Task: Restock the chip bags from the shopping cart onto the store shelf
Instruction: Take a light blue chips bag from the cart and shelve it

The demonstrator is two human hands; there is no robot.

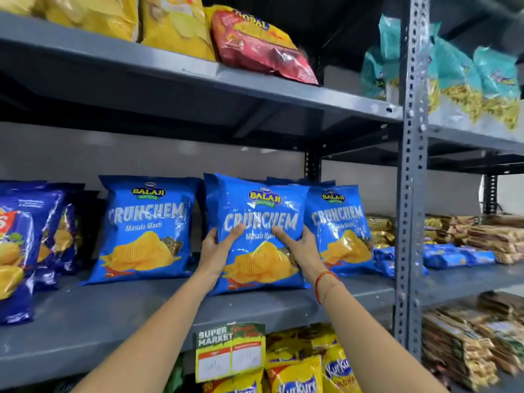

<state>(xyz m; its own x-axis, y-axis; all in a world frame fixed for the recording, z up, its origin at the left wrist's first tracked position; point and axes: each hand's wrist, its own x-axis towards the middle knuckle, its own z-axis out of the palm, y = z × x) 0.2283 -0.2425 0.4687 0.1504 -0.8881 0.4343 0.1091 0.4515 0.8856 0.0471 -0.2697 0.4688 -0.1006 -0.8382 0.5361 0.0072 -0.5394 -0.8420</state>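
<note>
A blue Crunchem chip bag stands upright on the grey middle shelf, held from both sides. My left hand grips its left edge and my right hand, with a red thread at the wrist, grips its right edge; fingers of both press on the bag's front. Another blue Crunchem bag stands to its left. A third Crunchem bag leans behind it on the right, partly covered. The shopping cart is out of view.
Dark blue chip bags crowd the shelf's left end. Yellow and red bags lie on the shelf above. A perforated steel upright divides the bays; small packets fill the right bay. Yellow Kurkure bags and a price tag sit below.
</note>
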